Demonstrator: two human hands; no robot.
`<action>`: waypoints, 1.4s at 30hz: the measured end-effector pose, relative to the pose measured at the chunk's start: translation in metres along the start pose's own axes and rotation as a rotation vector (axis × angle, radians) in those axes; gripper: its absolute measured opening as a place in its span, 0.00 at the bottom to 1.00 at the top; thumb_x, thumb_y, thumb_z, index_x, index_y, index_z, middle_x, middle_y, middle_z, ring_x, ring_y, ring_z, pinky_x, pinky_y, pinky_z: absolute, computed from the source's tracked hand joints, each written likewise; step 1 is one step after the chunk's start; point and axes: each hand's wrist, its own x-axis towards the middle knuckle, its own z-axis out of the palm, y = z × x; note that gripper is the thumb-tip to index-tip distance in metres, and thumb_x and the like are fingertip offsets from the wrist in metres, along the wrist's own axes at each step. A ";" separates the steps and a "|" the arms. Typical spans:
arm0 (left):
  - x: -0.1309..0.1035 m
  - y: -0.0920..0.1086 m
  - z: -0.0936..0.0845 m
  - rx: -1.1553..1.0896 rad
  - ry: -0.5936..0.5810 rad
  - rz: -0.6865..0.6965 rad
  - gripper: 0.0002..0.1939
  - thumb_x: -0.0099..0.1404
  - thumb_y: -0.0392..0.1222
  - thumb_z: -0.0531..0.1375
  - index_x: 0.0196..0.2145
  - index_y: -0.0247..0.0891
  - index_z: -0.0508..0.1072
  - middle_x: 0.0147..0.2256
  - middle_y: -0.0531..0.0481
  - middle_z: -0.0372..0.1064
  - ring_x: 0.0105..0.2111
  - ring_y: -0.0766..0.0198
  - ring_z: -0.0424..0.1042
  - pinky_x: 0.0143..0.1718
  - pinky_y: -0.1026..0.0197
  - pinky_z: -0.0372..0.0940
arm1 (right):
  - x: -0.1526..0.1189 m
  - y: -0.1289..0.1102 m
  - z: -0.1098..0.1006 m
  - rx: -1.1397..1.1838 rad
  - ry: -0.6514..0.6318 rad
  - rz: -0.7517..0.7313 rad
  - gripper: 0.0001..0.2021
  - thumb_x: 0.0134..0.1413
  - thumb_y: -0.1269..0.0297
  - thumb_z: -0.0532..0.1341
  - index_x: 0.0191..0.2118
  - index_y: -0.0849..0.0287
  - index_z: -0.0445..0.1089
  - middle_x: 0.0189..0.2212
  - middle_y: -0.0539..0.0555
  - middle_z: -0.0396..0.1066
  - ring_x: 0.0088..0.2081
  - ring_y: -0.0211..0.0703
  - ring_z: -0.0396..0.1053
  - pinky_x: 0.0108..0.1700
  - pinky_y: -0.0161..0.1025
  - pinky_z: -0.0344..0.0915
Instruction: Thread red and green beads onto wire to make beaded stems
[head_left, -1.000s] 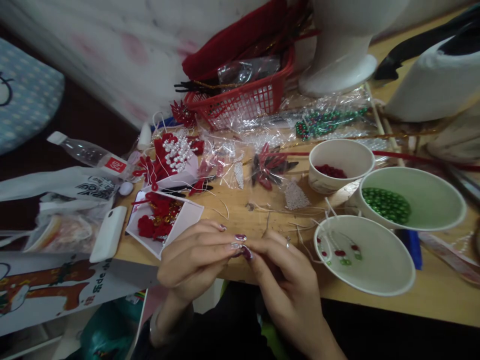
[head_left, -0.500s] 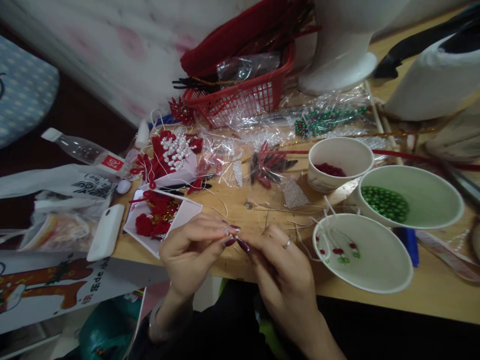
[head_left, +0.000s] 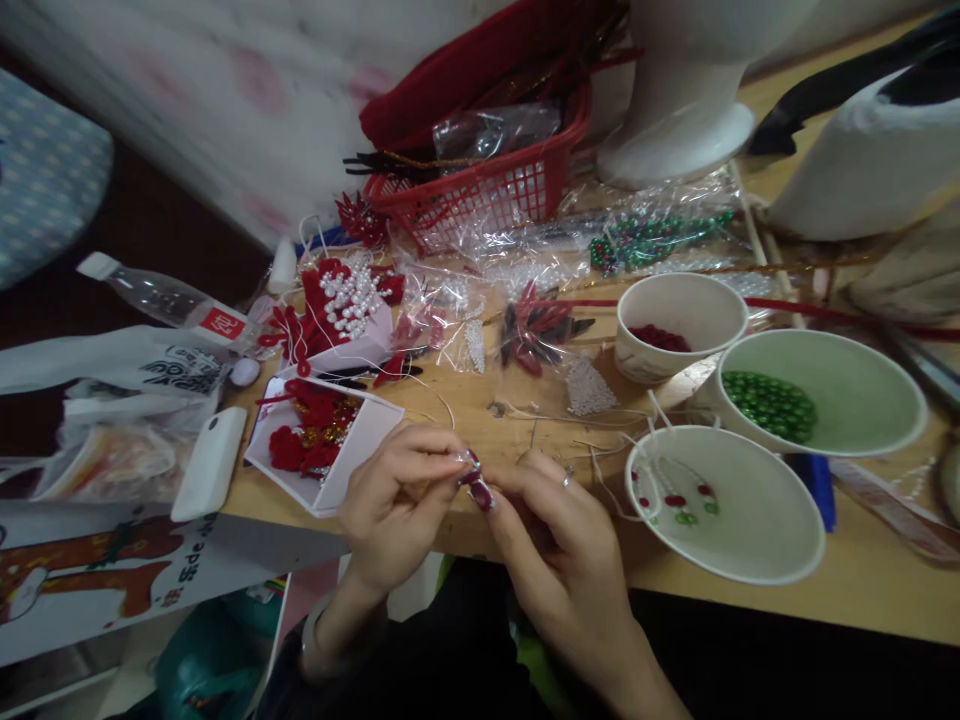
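My left hand (head_left: 405, 495) and my right hand (head_left: 566, 560) meet fingertip to fingertip above the table's front edge. Both are pinched around something too small to make out between the dark red nails. To the right, a white bowl (head_left: 765, 520) holds strung red and green beads on white thread. Green beads (head_left: 769, 405) lie in a second bowl behind it, and dark red beads (head_left: 658, 338) in a paper cup. An open white box (head_left: 360, 450) with red and gold ornaments stands left of my left hand.
A red basket (head_left: 480, 195) stands at the back, with clear bags of beads (head_left: 660, 240) beside it. A plastic bottle (head_left: 161, 300) lies at the left, near a white phone-like object (head_left: 210, 465). White stands (head_left: 679, 145) rise at the back right.
My left hand has shifted slightly right, closer to my right hand. The fingertips of both hands now press closer together, and my right thumb has moved up to the pinch.
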 end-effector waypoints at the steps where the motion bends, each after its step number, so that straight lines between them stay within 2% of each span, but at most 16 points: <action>1: 0.000 0.000 0.000 0.027 -0.015 0.028 0.12 0.61 0.26 0.63 0.40 0.39 0.74 0.35 0.51 0.76 0.35 0.64 0.75 0.37 0.59 0.70 | 0.000 0.000 -0.001 -0.008 -0.001 -0.003 0.08 0.62 0.74 0.58 0.40 0.57 0.73 0.26 0.47 0.63 0.27 0.37 0.61 0.31 0.35 0.61; 6: -0.003 -0.003 -0.002 0.069 -0.073 0.069 0.17 0.61 0.24 0.61 0.44 0.40 0.72 0.37 0.50 0.74 0.37 0.63 0.72 0.43 0.55 0.71 | 0.000 0.000 0.000 -0.065 -0.004 -0.016 0.07 0.62 0.75 0.57 0.39 0.57 0.70 0.29 0.49 0.67 0.30 0.38 0.66 0.32 0.35 0.64; 12: -0.005 -0.004 -0.002 0.011 -0.114 0.041 0.18 0.61 0.22 0.59 0.45 0.40 0.70 0.37 0.50 0.73 0.38 0.64 0.72 0.51 0.47 0.71 | 0.002 0.002 0.005 -0.102 -0.006 -0.073 0.13 0.63 0.77 0.54 0.48 0.55 0.66 0.37 0.52 0.73 0.38 0.41 0.72 0.40 0.37 0.69; 14: -0.005 -0.003 -0.001 0.003 -0.111 0.014 0.17 0.62 0.23 0.59 0.44 0.40 0.70 0.37 0.50 0.73 0.38 0.64 0.72 0.50 0.47 0.71 | 0.002 0.002 0.004 -0.133 -0.004 -0.087 0.12 0.63 0.77 0.54 0.47 0.55 0.67 0.35 0.52 0.72 0.36 0.41 0.72 0.38 0.38 0.68; 17: -0.003 0.000 0.001 -0.035 -0.092 -0.037 0.15 0.62 0.24 0.59 0.43 0.40 0.70 0.36 0.51 0.72 0.37 0.65 0.72 0.50 0.48 0.72 | 0.002 0.002 0.002 -0.178 -0.007 -0.100 0.08 0.62 0.77 0.55 0.39 0.57 0.68 0.29 0.50 0.68 0.31 0.41 0.68 0.33 0.37 0.65; 19: -0.002 0.002 0.002 -0.094 -0.057 -0.079 0.13 0.63 0.24 0.59 0.41 0.39 0.70 0.34 0.52 0.71 0.36 0.66 0.72 0.50 0.49 0.72 | 0.001 0.002 0.001 -0.183 -0.004 -0.097 0.08 0.62 0.77 0.56 0.37 0.58 0.68 0.28 0.49 0.66 0.30 0.40 0.66 0.31 0.36 0.63; 23: 0.000 0.005 0.002 -0.226 0.054 -0.204 0.09 0.65 0.26 0.59 0.39 0.39 0.71 0.31 0.53 0.69 0.35 0.67 0.71 0.49 0.51 0.73 | 0.001 0.002 0.002 -0.170 0.018 -0.070 0.07 0.62 0.77 0.57 0.40 0.60 0.69 0.30 0.50 0.68 0.31 0.38 0.66 0.32 0.35 0.62; 26: 0.002 0.005 -0.001 -0.313 0.229 -0.284 0.06 0.65 0.31 0.62 0.37 0.41 0.72 0.29 0.55 0.68 0.34 0.67 0.71 0.50 0.52 0.72 | 0.001 0.002 0.003 -0.186 0.039 -0.053 0.07 0.62 0.77 0.56 0.40 0.60 0.69 0.30 0.50 0.69 0.32 0.39 0.67 0.34 0.36 0.64; 29: 0.005 0.003 -0.005 -0.352 0.376 -0.278 0.04 0.64 0.35 0.64 0.35 0.43 0.73 0.28 0.56 0.67 0.34 0.68 0.70 0.52 0.53 0.71 | 0.002 0.002 0.003 -0.205 0.088 -0.042 0.08 0.63 0.76 0.56 0.43 0.58 0.69 0.33 0.52 0.70 0.36 0.41 0.69 0.38 0.39 0.67; 31: 0.005 0.004 -0.006 -0.301 0.312 -0.292 0.04 0.64 0.34 0.63 0.36 0.42 0.73 0.29 0.55 0.68 0.35 0.67 0.71 0.51 0.54 0.71 | 0.002 0.003 0.004 -0.226 0.111 -0.059 0.11 0.62 0.74 0.58 0.49 0.58 0.68 0.41 0.55 0.71 0.43 0.45 0.69 0.45 0.44 0.68; 33: 0.003 0.006 -0.005 -0.222 0.161 -0.312 0.05 0.65 0.31 0.62 0.37 0.40 0.73 0.31 0.52 0.70 0.38 0.65 0.73 0.47 0.57 0.72 | 0.002 0.003 0.004 -0.261 0.113 -0.100 0.16 0.61 0.73 0.59 0.54 0.58 0.66 0.47 0.59 0.68 0.51 0.49 0.67 0.52 0.50 0.66; 36: 0.002 0.010 -0.002 -0.143 -0.003 -0.282 0.07 0.64 0.28 0.60 0.37 0.38 0.73 0.33 0.49 0.72 0.38 0.64 0.75 0.39 0.62 0.72 | 0.003 0.004 0.004 -0.293 0.103 -0.143 0.14 0.61 0.75 0.59 0.51 0.57 0.68 0.49 0.60 0.67 0.54 0.51 0.64 0.56 0.53 0.63; 38: 0.001 0.012 0.000 -0.119 -0.014 -0.257 0.07 0.64 0.28 0.60 0.37 0.38 0.73 0.33 0.49 0.72 0.38 0.63 0.75 0.39 0.62 0.72 | 0.003 0.004 0.004 -0.296 0.102 -0.154 0.12 0.61 0.77 0.58 0.47 0.58 0.70 0.47 0.59 0.67 0.52 0.50 0.65 0.55 0.51 0.64; 42: 0.001 0.011 0.000 -0.165 0.053 -0.298 0.06 0.65 0.30 0.61 0.37 0.39 0.73 0.32 0.50 0.71 0.39 0.62 0.75 0.42 0.59 0.72 | 0.003 0.004 0.003 -0.300 0.105 -0.169 0.10 0.60 0.79 0.58 0.43 0.60 0.70 0.46 0.59 0.67 0.50 0.48 0.65 0.52 0.49 0.65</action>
